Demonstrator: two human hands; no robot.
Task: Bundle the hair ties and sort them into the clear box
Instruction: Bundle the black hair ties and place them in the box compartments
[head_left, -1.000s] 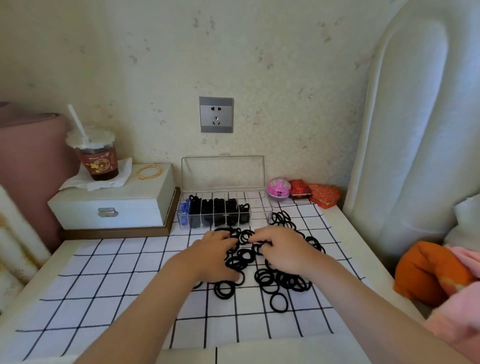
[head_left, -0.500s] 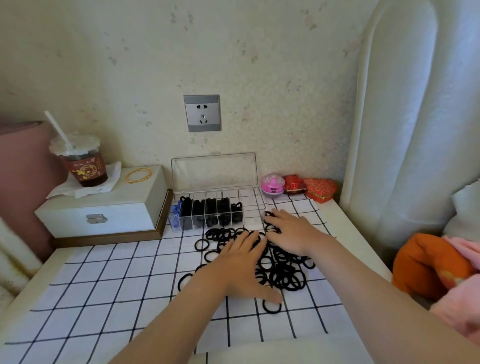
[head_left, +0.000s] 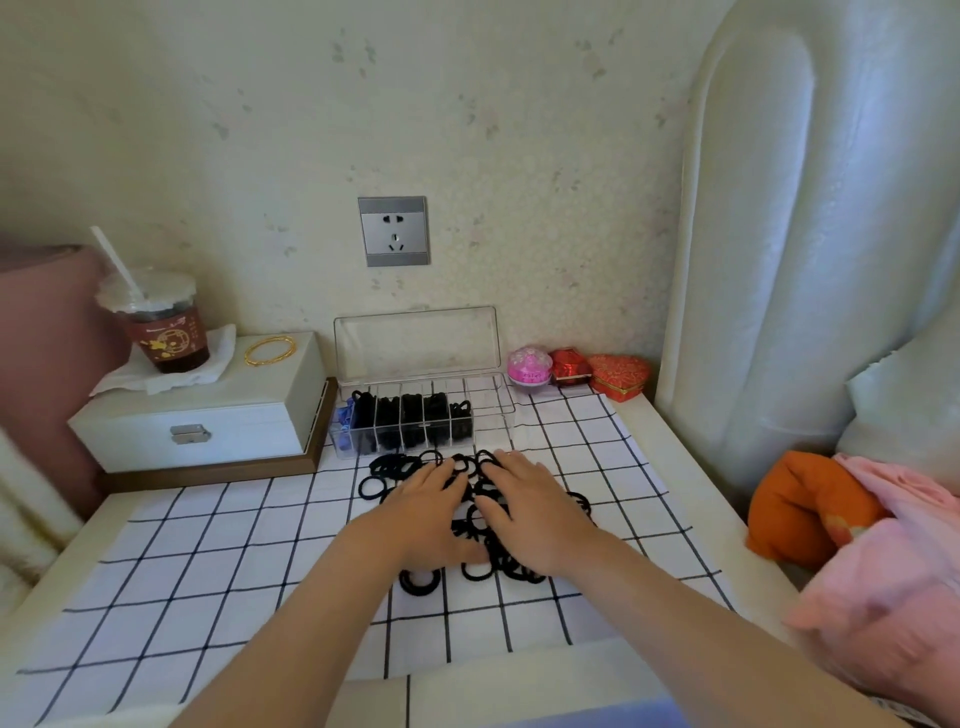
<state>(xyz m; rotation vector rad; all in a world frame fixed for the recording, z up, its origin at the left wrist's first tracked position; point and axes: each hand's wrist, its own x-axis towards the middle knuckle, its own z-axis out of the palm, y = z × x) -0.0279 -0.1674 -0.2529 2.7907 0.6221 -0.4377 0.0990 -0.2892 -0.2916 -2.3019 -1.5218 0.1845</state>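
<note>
Left hand (head_left: 423, 512) and right hand (head_left: 524, 501) lie flat, fingers extended, side by side on the loose black hair ties (head_left: 387, 475) on the checked cloth (head_left: 208, 571). Behind the pile, the clear box (head_left: 488, 410) stands open, lid upright, several compartments holding black ties.

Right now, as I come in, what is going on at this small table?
A person rests both hands, the left hand and the right hand, flat on a loose pile of black hair ties on the checked cloth. Neither hand seems to have a grip on any tie. Behind the pile, the clear box stands with its lid up; several compartments already hold black ties, and the rightmost one looks empty.
</note>
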